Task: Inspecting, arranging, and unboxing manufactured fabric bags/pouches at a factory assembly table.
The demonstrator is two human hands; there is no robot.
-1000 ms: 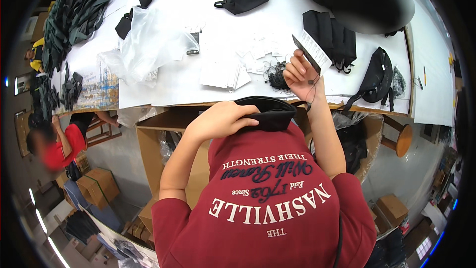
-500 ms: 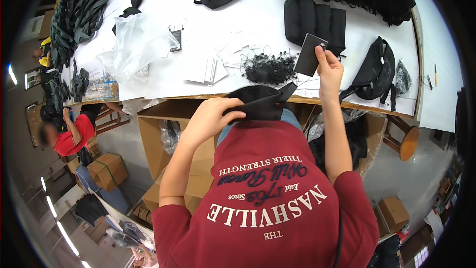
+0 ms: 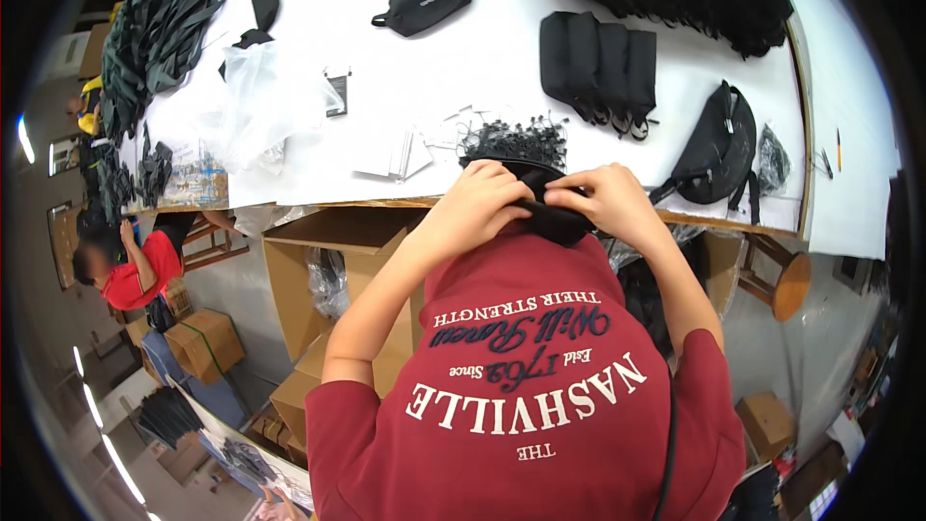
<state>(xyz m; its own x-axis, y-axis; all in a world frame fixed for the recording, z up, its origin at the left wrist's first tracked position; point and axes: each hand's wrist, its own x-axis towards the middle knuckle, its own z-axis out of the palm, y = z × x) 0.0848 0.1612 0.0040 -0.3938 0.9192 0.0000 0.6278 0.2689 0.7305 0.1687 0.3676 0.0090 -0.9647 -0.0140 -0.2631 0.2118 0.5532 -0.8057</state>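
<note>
Probably light and soft, the black pouch point(image 3: 562, 227) sits against the person's point(image 3: 535, 376) front by the table point(image 3: 492, 68); the left hand point(image 3: 485, 198) pinches its rim, the right hand point(image 3: 608, 196) its opposite side; the rim seems the surest hold.

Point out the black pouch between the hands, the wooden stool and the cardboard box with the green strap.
Black pouch point(image 3: 559, 225): head view, lower fabric.
Wooden stool point(image 3: 792, 287): head view, round seat.
Strapped box point(image 3: 190, 348): head view, side panel.
</note>
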